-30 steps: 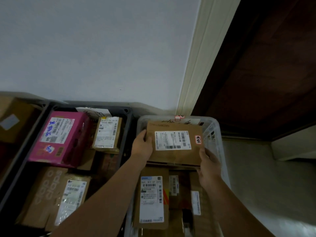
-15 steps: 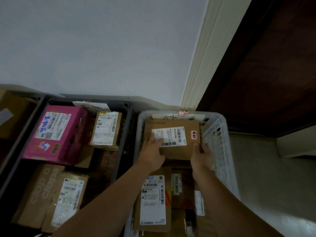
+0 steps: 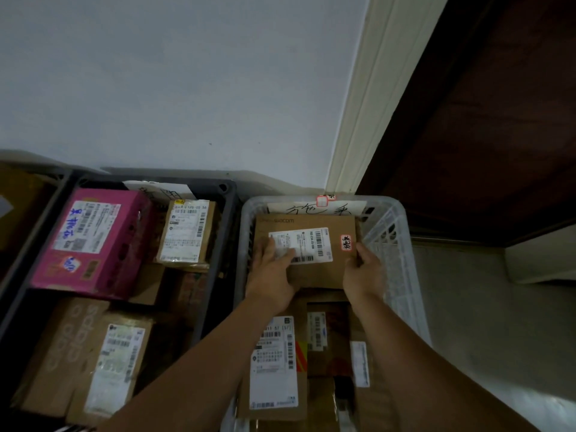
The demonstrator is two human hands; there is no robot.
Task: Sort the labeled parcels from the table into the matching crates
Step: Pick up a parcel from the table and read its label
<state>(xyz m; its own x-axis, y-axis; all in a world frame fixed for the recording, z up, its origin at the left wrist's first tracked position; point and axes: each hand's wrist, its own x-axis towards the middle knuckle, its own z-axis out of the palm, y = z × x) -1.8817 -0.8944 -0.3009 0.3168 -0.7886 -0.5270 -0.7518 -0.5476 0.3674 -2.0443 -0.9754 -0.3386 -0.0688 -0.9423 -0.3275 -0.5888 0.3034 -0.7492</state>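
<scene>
Pale wall [image 3: 187,73] at the back, crates in a row against its foot. Far left: the edge of a crate with a brown box [image 3: 18,207], mostly cut off.

Next, dark crate [image 3: 231,210], packed: pink box [image 3: 93,241] back left, small labelled parcel [image 3: 187,232] back right, two brown boxes [image 3: 62,353] at the front. Its right rim is just beside the white crate [image 3: 402,244].

The wacom parcel [image 3: 314,277] lies flat at the back of the white crate, on top of other labelled parcels, below a handwritten paper tag [image 3: 314,208]. Left hand [image 3: 274,272] rests on it, fingers flat across the shipping label. Right hand [image 3: 363,272] grips the parcel's right edge, thumb on top, near the red-bordered sticker [image 3: 346,243].

There is a narrow gap between the parcel's right edge and the mesh wall, and the right hand sits in it. Further right: grey floor [image 3: 467,307], cream door trim [image 3: 367,88], dark wooden door [image 3: 483,120].
</scene>
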